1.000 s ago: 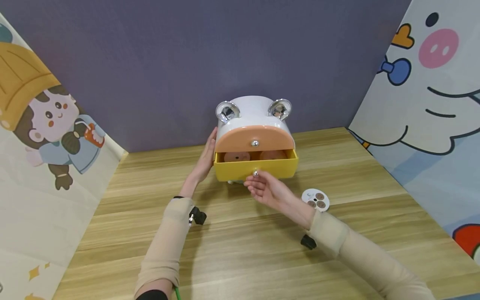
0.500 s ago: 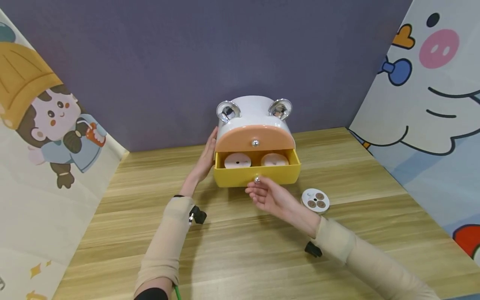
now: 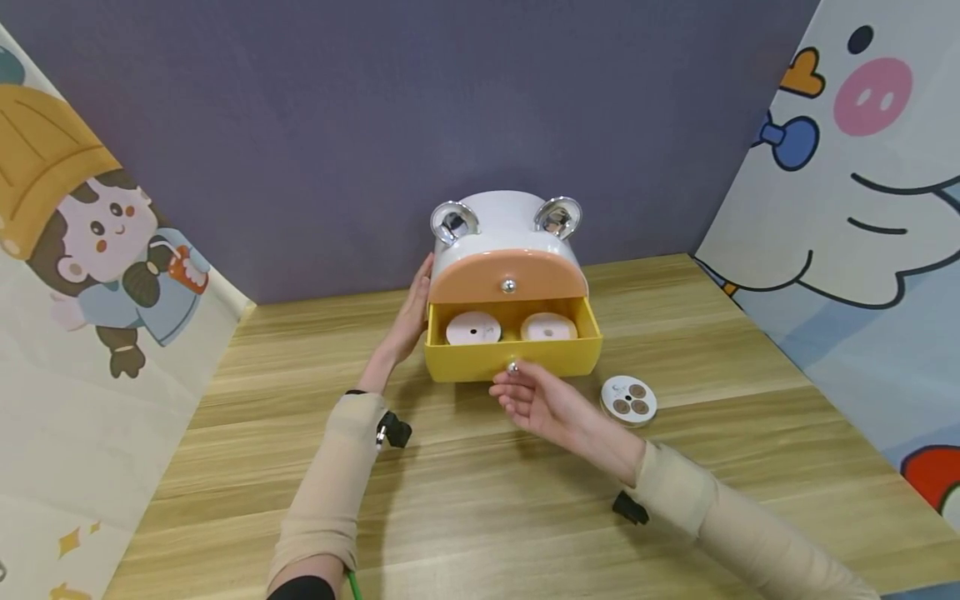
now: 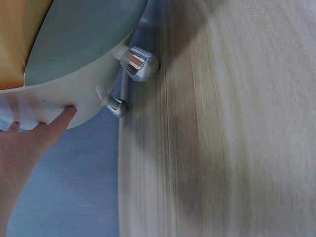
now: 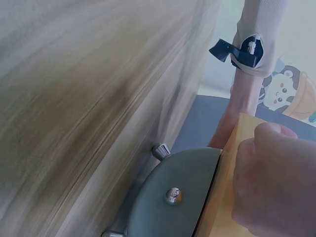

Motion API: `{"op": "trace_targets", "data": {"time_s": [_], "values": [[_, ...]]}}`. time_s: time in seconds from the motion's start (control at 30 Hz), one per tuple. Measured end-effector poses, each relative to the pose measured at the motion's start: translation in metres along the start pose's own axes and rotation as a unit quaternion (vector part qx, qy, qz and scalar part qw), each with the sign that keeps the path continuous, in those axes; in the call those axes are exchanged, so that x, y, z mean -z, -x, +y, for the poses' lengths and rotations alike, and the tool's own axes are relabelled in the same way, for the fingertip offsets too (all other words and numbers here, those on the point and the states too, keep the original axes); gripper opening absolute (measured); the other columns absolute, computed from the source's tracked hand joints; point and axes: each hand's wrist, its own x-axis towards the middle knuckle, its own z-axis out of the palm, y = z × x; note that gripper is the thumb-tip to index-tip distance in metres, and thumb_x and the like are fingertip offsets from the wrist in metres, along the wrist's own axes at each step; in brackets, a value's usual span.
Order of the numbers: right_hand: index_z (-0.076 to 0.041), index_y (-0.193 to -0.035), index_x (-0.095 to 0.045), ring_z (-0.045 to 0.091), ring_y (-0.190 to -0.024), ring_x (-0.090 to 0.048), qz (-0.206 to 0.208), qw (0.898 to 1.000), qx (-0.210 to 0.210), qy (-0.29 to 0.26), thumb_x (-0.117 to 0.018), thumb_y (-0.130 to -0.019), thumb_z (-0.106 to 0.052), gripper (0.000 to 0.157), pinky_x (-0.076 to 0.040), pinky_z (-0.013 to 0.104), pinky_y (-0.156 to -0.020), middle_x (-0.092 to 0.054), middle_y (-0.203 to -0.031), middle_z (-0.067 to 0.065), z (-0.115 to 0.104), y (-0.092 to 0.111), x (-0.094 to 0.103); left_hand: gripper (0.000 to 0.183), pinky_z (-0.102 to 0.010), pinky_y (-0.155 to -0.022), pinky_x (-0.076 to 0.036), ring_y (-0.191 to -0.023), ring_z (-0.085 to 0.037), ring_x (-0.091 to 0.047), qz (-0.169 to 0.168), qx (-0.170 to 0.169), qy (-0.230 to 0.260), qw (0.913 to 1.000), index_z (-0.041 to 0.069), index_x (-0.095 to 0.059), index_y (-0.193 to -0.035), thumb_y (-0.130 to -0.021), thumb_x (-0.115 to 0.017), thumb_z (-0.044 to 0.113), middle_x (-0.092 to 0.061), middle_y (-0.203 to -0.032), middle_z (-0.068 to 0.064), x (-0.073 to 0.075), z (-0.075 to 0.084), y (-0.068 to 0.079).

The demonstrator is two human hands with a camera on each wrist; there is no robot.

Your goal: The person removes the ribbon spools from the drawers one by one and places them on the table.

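Observation:
A small white chest of drawers (image 3: pixel 501 218) with silver ears stands against the back wall. Its yellow middle drawer (image 3: pixel 457 364) is pulled out, showing a white round spool (image 3: pixel 472 317) at left and a second spool (image 3: pixel 550 327) at right. My right hand (image 3: pixel 551 408) pinches the drawer's silver knob (image 3: pixel 512 367) between thumb and forefinger. With straight fingers, my left hand (image 3: pixel 407 323) rests on the chest's left side, as the left wrist view also shows. The orange top drawer (image 3: pixel 480 279) and grey-green bottom drawer (image 5: pixel 168 207) are closed.
On the wooden table (image 3: pixel 465 517), a white spool with brown circles (image 3: pixel 628 400) lies to the right of my right hand. A purple-grey wall (image 3: pixel 337 150) rises close behind the chest, and printed panels flank both sides. Silver feet (image 4: pixel 140 64) support the chest.
The yellow drawer has slid out further toward me, with my right hand moving along on its knob. More of both spools inside now shows. My left hand has stayed in place.

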Motion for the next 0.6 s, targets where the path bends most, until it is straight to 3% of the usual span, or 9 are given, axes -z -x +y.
{"op": "trace_targets", "data": {"time_s": [0.6], "values": [[-0.009, -0.102, -0.064, 0.009, -0.086, -0.063, -0.004, 1.0, -0.016, 0.0, -0.04, -0.107, -0.032, 0.034, -0.053, 0.017, -0.079, -0.07, -0.096, 0.002, 0.006, 0.015, -0.002, 0.052, -0.068, -0.112, -0.033, -0.154, -0.032, -0.015, 0.002, 0.003, -0.004, 1.0, 0.036, -0.004, -0.16, -0.109, -0.016, 0.038, 0.002, -0.169, 0.009, 0.001, 0.0, 0.0]]}}
